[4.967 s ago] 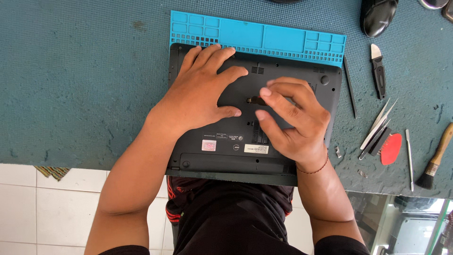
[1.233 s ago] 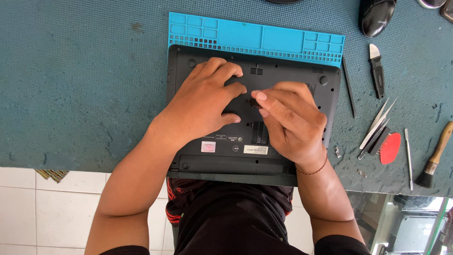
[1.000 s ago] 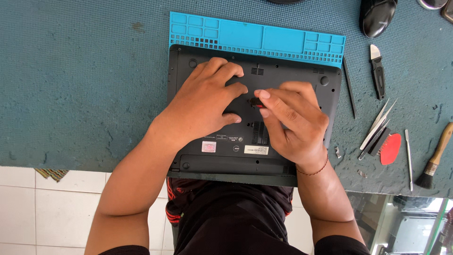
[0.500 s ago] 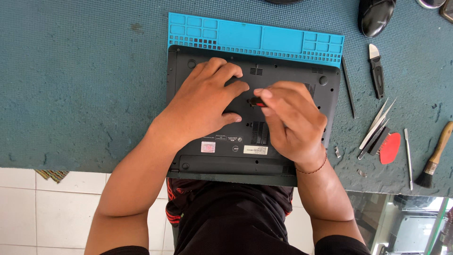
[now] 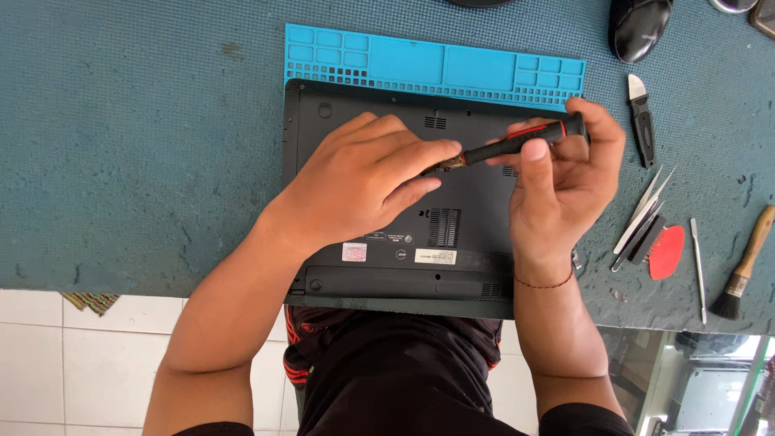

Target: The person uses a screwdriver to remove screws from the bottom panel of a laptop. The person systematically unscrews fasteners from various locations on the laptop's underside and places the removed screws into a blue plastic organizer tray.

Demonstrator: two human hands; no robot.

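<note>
A black laptop (image 5: pixel 472 230) lies upside down on the teal bench top, its far edge resting on a blue silicone repair mat (image 5: pixel 420 64). My right hand (image 5: pixel 557 190) holds a black screwdriver with a red ring (image 5: pixel 517 144) lifted above the laptop and lying nearly level, its tip pointing left. My left hand (image 5: pixel 363 182) rests over the middle of the laptop's underside, and its fingertips touch the screwdriver's tip. Whether a screw sits at that tip is too small to tell.
Right of the laptop lie tweezers (image 5: pixel 642 211), a red pry pick (image 5: pixel 666 252), a thin metal spudger (image 5: pixel 697 266), a wooden-handled brush (image 5: pixel 747 262) and a black scraper (image 5: pixel 640 119). A black mouse (image 5: pixel 638 28) sits at the back. The bench edge runs beneath my forearms.
My right hand has lifted off the laptop and swung right, bringing the screwdriver into plain sight. My left fingers have moved up to its tip.
</note>
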